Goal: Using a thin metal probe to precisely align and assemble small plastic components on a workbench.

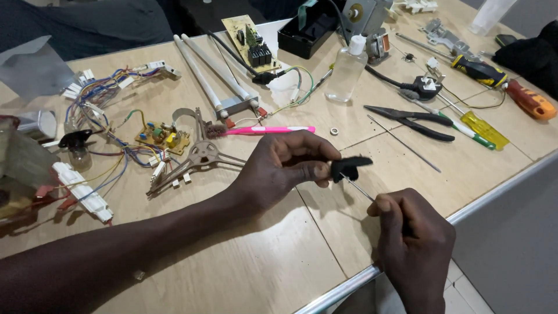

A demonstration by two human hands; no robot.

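I see left grip (290, 166) pinching black part (347, 167), right grip (407, 232) pinching thin rod (357, 188) just below, probing; next needs steady alignment.

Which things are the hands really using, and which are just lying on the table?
In use:
- left hand pinching a small black part
- right hand holding a thin metal rod poked into that part

Lying about:
- black pliers
- pink toothbrush
- clear bottle
- yellow screwdriver
- circuit board
- wire bundle
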